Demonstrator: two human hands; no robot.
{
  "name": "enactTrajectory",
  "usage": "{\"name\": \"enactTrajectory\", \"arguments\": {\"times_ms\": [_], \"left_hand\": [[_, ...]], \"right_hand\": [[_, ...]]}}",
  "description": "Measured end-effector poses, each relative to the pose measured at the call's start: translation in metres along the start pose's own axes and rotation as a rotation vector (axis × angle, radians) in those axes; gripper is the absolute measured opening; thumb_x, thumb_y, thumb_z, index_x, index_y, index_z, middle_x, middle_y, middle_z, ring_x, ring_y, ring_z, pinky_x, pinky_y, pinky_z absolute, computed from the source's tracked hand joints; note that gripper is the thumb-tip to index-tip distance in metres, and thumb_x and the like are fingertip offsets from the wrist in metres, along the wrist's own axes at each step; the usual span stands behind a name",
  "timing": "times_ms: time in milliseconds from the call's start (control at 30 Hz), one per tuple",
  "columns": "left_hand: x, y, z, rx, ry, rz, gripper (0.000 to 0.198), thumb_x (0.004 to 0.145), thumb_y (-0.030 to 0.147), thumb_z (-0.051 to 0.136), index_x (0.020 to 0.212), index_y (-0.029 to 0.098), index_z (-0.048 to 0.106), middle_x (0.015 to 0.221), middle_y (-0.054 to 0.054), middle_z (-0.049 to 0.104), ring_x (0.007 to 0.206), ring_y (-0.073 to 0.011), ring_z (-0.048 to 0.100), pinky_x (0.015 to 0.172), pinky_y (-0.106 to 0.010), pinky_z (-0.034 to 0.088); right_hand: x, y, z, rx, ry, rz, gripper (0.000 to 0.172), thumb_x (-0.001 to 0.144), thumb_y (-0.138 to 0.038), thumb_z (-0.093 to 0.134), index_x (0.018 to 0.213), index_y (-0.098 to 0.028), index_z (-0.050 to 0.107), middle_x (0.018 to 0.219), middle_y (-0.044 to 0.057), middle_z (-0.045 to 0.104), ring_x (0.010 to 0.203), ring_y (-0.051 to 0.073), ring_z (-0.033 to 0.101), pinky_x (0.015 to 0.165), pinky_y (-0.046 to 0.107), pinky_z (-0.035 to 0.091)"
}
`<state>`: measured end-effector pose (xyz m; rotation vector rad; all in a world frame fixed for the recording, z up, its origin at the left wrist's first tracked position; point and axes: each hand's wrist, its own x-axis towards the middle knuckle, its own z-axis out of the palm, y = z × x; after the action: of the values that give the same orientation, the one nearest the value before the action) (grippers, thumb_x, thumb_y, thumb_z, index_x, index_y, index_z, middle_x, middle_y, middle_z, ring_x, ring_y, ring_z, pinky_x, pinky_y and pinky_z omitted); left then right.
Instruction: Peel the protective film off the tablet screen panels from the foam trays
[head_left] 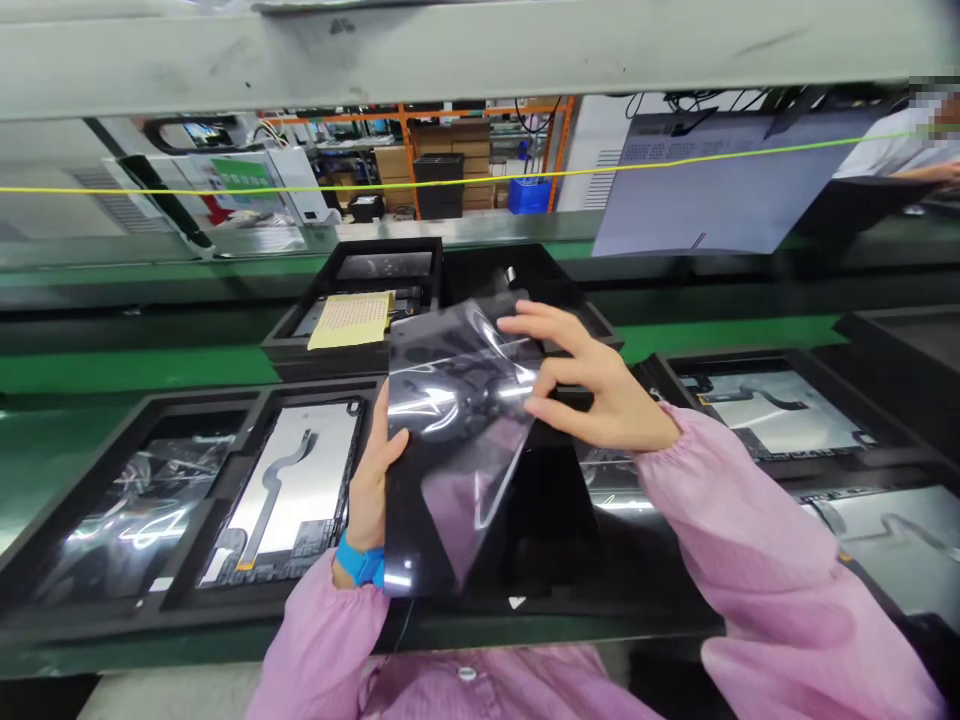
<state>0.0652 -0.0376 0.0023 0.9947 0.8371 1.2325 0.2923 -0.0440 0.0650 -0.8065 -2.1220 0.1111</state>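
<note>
My left hand grips the left edge of a black glossy panel, held upright over the bench. A clear plastic film is partly lifted off the panel's upper face and curls toward me. My right hand pinches the film's right edge, thumb and fingers closed on it, other fingers stretched out. Both arms wear pink sleeves; a blue band sits on the left wrist.
Black trays with silver panel backs lie left and right on the green bench. A tray stack with a yellow sheet stands behind. Another person's arm shows at far right. A shelf beam crosses overhead.
</note>
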Motion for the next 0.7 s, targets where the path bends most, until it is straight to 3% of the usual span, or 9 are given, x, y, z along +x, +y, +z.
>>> {"name": "enactTrajectory", "arguments": {"times_ms": [100,233,300,400,567,700], "left_hand": [[0.003,0.004,0.006,-0.048,0.078,0.042,0.061,0.088,0.028,0.053,0.146,0.027,0.034,0.144,0.004,0.048,0.137,-0.0182,0.037,0.116,-0.028,0.025],[0.001,0.008,0.003,0.059,0.149,0.107,0.045,0.087,0.028,0.056,0.132,0.025,0.055,0.131,0.003,0.061,0.132,-0.0229,0.044,0.114,-0.033,0.033],[-0.001,0.007,-0.001,0.174,0.248,0.181,0.033,0.083,0.023,0.062,0.115,0.025,0.068,0.134,0.006,0.058,0.136,-0.0239,0.038,0.116,-0.031,0.028],[-0.005,0.003,-0.005,0.290,0.368,0.263,0.025,0.080,0.018,0.066,0.103,0.025,0.072,0.138,0.011,0.054,0.141,-0.0217,0.028,0.119,-0.027,0.016],[-0.008,0.001,-0.003,0.282,0.344,0.224,0.027,0.082,0.023,0.064,0.108,0.028,0.070,0.140,0.012,0.050,0.143,-0.0216,0.019,0.117,-0.027,0.023],[-0.007,0.004,0.001,0.268,0.275,0.206,0.038,0.086,0.024,0.059,0.124,0.028,0.062,0.146,0.011,0.043,0.144,-0.0221,0.013,0.117,-0.026,0.023]], "right_hand": [[0.005,0.006,0.014,0.085,0.234,0.178,0.020,0.084,-0.024,0.059,0.065,-0.019,0.054,0.135,0.006,0.049,0.136,0.023,0.033,0.109,0.045,0.037],[0.011,0.003,0.024,0.195,0.402,0.274,0.021,0.084,-0.023,0.059,0.065,-0.018,0.052,0.128,0.004,0.054,0.123,0.021,0.049,0.104,0.040,0.043],[0.013,0.002,0.024,0.206,0.431,0.287,0.022,0.083,-0.021,0.059,0.064,-0.018,0.051,0.124,0.004,0.057,0.117,0.020,0.053,0.100,0.039,0.045],[0.015,0.000,0.021,0.218,0.443,0.287,0.021,0.083,-0.020,0.059,0.064,-0.018,0.051,0.121,0.005,0.059,0.112,0.020,0.056,0.093,0.036,0.048],[0.013,-0.004,0.017,0.211,0.457,0.303,0.022,0.083,-0.021,0.058,0.063,-0.018,0.049,0.119,0.004,0.060,0.115,0.020,0.055,0.095,0.036,0.047],[0.010,-0.006,0.015,0.220,0.465,0.310,0.022,0.083,-0.019,0.059,0.063,-0.019,0.050,0.119,0.003,0.060,0.114,0.019,0.055,0.093,0.035,0.048]]}}
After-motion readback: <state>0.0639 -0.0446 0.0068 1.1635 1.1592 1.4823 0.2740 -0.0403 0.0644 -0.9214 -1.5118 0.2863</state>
